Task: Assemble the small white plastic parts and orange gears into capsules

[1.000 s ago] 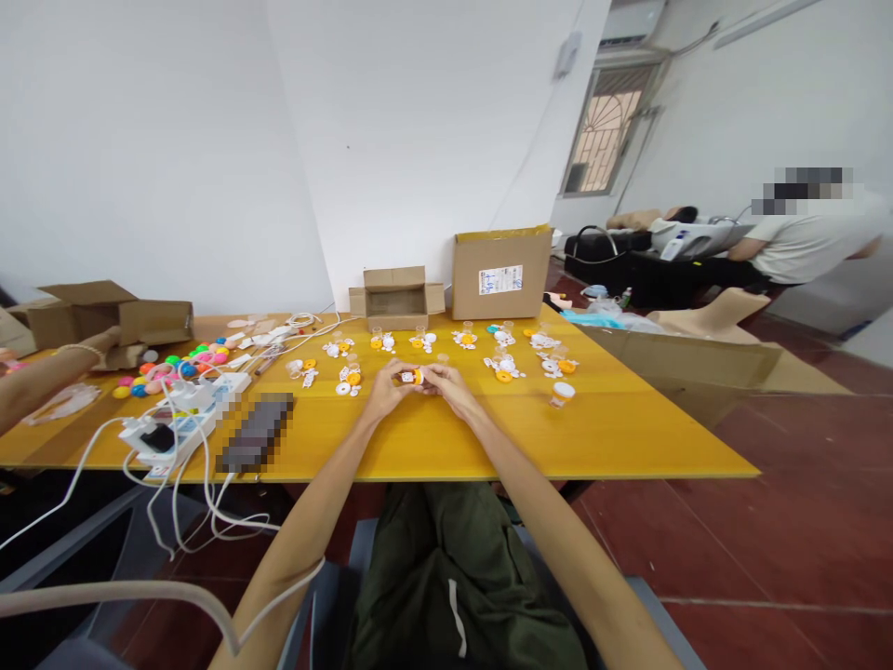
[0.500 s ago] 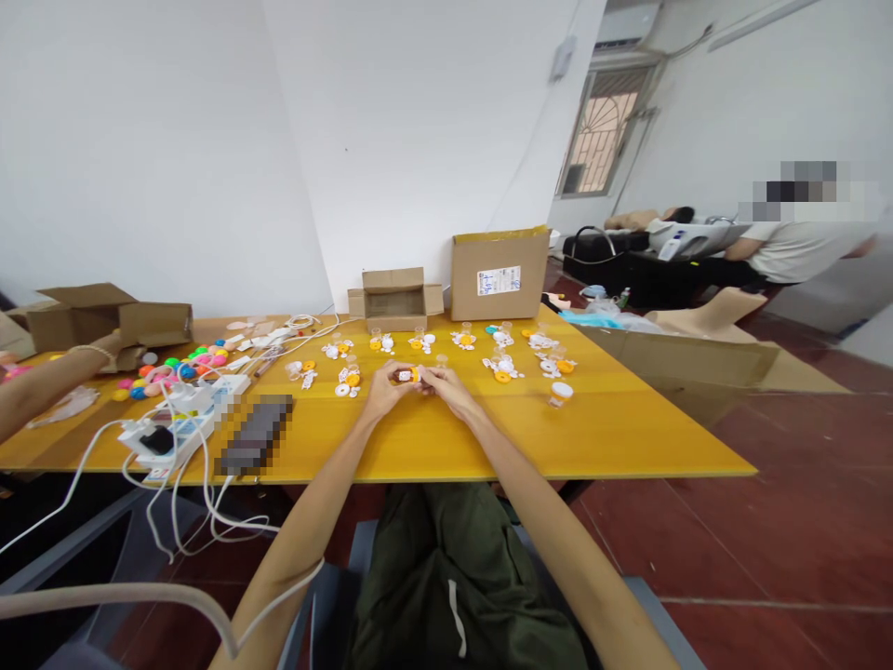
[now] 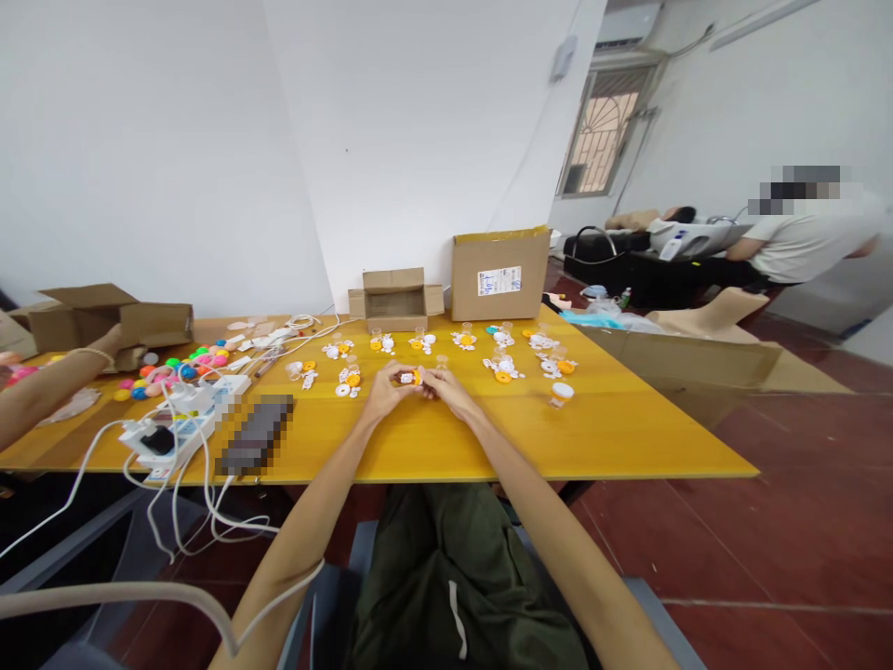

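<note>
Clearly, the left hand and the right hand grasp one small white-and-orange piece between their fingers, above the table, probably so that each steadies one end.

The yellow table bore small heaps of white and orange pieces and clear cups from its middle toward the far edge, with a white-lidded jar nearer the right edge. A closed carton stood by the far right corner, just beside a small open box. Farther left lay bright balls, a power strip and, near the front edge, a blurred dark phone.
</note>
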Tool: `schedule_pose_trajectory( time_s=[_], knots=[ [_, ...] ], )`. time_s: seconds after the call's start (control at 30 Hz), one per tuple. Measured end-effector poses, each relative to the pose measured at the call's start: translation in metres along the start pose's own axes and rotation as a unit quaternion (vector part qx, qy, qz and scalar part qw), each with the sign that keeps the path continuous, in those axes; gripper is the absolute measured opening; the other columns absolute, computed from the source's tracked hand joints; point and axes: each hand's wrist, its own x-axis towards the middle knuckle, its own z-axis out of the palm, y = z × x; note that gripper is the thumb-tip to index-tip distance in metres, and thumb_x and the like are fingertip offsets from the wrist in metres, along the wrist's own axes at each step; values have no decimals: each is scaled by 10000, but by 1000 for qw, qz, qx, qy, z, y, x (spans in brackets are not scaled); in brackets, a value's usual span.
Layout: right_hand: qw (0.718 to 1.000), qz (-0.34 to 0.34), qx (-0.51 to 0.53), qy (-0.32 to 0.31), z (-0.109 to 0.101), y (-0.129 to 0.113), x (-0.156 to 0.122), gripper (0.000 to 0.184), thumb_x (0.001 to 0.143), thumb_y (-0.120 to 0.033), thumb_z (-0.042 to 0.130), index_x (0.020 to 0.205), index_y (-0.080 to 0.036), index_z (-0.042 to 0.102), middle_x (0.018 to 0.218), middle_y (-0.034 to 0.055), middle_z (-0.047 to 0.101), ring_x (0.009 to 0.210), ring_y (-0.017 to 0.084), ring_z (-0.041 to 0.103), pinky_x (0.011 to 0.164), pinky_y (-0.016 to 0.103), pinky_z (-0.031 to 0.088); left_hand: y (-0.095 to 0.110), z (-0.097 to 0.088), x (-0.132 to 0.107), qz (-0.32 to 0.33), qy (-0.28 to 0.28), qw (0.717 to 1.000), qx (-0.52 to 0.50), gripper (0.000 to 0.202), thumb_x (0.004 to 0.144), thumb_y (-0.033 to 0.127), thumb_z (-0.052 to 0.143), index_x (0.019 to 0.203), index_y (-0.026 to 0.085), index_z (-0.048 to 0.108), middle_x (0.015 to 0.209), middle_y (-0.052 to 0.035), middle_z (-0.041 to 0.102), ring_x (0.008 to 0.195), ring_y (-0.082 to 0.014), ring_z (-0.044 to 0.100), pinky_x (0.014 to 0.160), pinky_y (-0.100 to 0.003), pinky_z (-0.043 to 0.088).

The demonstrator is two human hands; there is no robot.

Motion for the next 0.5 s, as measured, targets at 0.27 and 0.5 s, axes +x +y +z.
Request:
schedule_pose_trajectory(
  time_s=[0.27, 0.5],
  knots=[
    [999, 5, -43, 13, 7, -3, 0, 656, 774, -823, 494, 598, -200, 607, 565, 33, 622, 510, 127, 540, 495, 249, 418, 1, 1, 1, -37, -42, 998, -34, 325, 631, 271, 840, 935, 187, 762, 947, -53, 763, 889, -204, 698, 868, -337, 543],
    [928, -109, -286, 212, 4, -6, -6, 458, 950, -530, 433, 683, -220, 641, 702, 58, 666, 687, 210, 616, 673, 325, 497, -3, 0, 2, -83, -5, 995, -62, 353, 598, 263, 850, 923, 178, 738, 899, -43, 769, 840, -196, 714, 839, -332, 569]
  ],
)
